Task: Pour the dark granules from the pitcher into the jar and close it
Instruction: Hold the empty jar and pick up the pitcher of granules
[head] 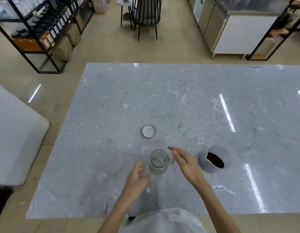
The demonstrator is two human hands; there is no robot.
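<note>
A clear glass jar (pixel 158 161) stands upright and uncapped on the grey marble table (pixel 179 98), near its front edge. Only a few dark specks lie inside it. Its round lid (pixel 149 131) lies upside down on the table just behind the jar. A grey pitcher (pixel 214 158) with dark granules (pixel 215 160) inside stands to the right of the jar. My left hand (pixel 136 178) hovers open just left of the jar, apart from it. My right hand (pixel 185 163) is open between the jar and the pitcher, touching neither.
The table's left edge drops to a tiled floor, where a white counter (pixel 16 140) stands at the left. Beyond the table are black shelving (pixel 44 31), a black chair (pixel 145 15) and a steel cabinet (pixel 233 31).
</note>
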